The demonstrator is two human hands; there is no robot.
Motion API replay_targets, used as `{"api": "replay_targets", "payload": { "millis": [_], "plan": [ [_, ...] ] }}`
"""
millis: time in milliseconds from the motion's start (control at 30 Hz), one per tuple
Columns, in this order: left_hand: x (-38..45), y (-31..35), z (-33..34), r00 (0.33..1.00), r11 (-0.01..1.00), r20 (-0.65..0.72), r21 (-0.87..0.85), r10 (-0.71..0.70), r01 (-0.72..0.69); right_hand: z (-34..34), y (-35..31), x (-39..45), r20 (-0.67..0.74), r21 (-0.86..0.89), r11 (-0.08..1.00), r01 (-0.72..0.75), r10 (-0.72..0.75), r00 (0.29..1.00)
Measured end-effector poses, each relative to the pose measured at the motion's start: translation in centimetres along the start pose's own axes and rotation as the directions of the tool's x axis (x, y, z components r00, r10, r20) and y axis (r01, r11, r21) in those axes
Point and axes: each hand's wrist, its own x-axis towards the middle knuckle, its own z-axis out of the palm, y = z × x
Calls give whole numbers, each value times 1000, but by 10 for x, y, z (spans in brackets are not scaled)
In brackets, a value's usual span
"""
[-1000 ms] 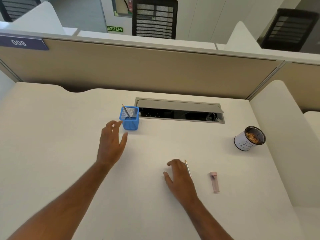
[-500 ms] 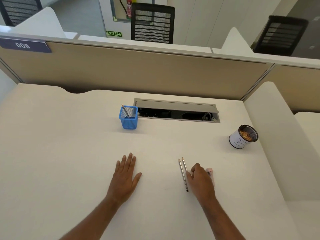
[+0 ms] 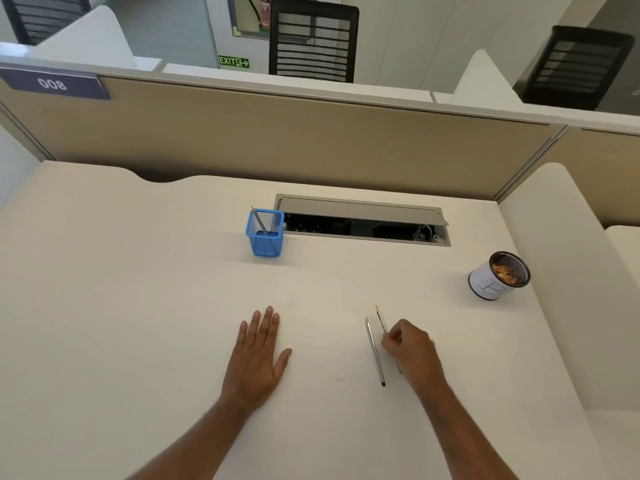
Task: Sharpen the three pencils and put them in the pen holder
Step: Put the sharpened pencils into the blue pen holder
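Pinching one light, stiff pencil (image 3: 381, 319) near mid-shaft, the right hand (image 3: 412, 349) should spare its brittle tip; left hand (image 3: 258, 355) lies flat.

Your white desk (image 3: 138, 306) carries a blue pen holder (image 3: 265, 237) at 12 o'clock, a shavings cup (image 3: 498, 276) at 2, a loose pencil (image 3: 375, 351) at 4, and your flat left hand (image 3: 258, 355).

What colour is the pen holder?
Blue mesh; the pen holder shows clearly in the head view, one pencil standing inside.
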Motion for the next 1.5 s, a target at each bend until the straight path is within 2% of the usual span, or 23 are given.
{"api": "replay_targets", "payload": {
  "millis": [100,167,367,600,800,1000,1200,1500],
  "plan": [
    [-2,-2,1,1000,1000,3,-15,-5,5,-7,-24,9,-16,340,940,35,-31,999],
    [-2,-2,2,1000,1000,6,-22,-10,11,-9,-44,22,-17,456,885,92,-95,995],
    [-3,-3,4,1000,999,-7,-35,-17,17,-7,-124,60,-7,591,785,186,-226,974],
    [-3,-2,5,1000,998,-19,-53,-23,22,-5,-233,98,-93,683,671,290,-314,945],
    [-3,-3,7,999,997,-19,-67,-28,26,18,-277,121,-99,604,711,360,-382,919],
    [-3,-2,8,999,997,-11,-66,-33,32,43,-289,136,-136,398,809,432,-414,900],
    [-3,-2,5,999,996,-24,-79,-37,35,65,-286,139,-59,269,872,409,-409,910],
    [-4,-1,4,999,995,-22,-88,-40,38,69,-281,138,-19,230,898,376,-382,924]
  ]
}}
